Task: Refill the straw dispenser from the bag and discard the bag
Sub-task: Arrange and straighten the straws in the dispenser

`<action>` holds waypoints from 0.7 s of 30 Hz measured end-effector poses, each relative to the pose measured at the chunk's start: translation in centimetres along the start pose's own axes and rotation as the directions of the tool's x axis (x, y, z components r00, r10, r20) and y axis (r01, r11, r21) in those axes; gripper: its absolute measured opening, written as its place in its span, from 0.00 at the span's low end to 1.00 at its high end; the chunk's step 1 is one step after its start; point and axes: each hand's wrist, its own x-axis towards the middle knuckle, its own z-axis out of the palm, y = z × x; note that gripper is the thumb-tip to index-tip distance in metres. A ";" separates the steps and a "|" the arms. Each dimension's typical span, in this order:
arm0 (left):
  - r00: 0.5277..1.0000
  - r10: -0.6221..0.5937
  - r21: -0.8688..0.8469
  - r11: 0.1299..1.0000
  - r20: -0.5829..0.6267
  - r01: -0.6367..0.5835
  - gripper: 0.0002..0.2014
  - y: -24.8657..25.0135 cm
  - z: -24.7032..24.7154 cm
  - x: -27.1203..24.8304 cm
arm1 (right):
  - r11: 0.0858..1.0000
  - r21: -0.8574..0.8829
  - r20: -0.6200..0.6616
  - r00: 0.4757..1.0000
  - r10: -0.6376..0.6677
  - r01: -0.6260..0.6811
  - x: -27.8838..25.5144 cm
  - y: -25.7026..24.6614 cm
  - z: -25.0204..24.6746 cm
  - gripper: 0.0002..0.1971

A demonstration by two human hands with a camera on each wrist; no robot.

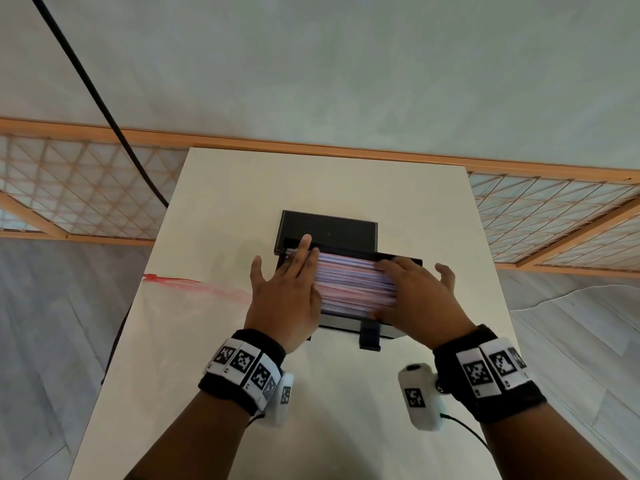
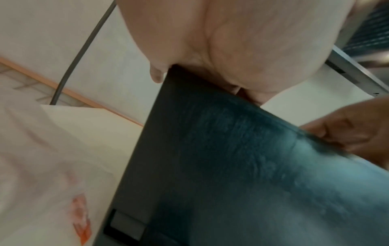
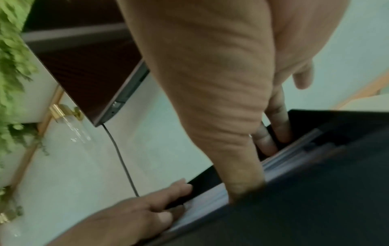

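Observation:
A black straw dispenser (image 1: 341, 326) stands mid-table with its lid (image 1: 329, 230) tipped open behind it. Pink, blue and white straws (image 1: 349, 282) fill it to the top. My left hand (image 1: 287, 289) lies with straight fingers against the straws' left ends. My right hand (image 1: 415, 292) rests flat over their right ends, thumb out to the side. In the right wrist view its fingertips (image 3: 242, 191) reach down onto the straws (image 3: 210, 196). The clear bag (image 1: 180, 306) with a red zip strip lies flat on the table to the left, held by neither hand.
The white table (image 1: 346, 410) ends close to the bag on the left and has bare surface in front. A black cable (image 1: 104, 109) hangs at the back left. A black tab (image 1: 370, 336) juts from the dispenser's front. A laptop (image 3: 94, 74) and a plant (image 3: 12, 66) stand off to the side.

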 end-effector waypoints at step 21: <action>0.935 0.074 0.314 0.930 0.346 -0.190 0.31 -1.5 -4.1 5.1 | 0.993 -0.093 0.108 0.992 -0.068 0.078 4.1 0.9 1.5 0.32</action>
